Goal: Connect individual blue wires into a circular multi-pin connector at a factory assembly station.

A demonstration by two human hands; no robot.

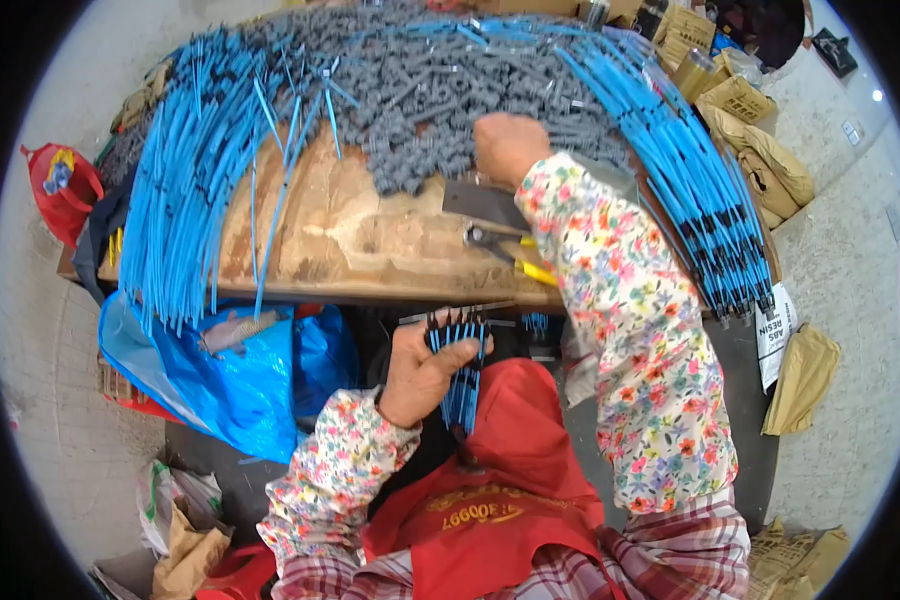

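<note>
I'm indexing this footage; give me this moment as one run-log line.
left hand: holds blue strip bundle | right hand: over grey parts pile, contact unclear | yellow-handled pliers: on table

Blue strips [460, 398], bundled; grey parts [420, 110], heaped.
Strips: slender, black-ended, slightly fanned, just off the table's [340, 235] near edge. Parts: short, knobbly, strewn over the table's far side; exact shape unclear.

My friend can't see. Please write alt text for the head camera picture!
A person's left hand grips a bundle of thin blue-and-black strips above a red cloth apron, while the right hand is at a heap of small grey plastic pieces on a brown wooden table. Long blue strips lie along both sides.
</note>
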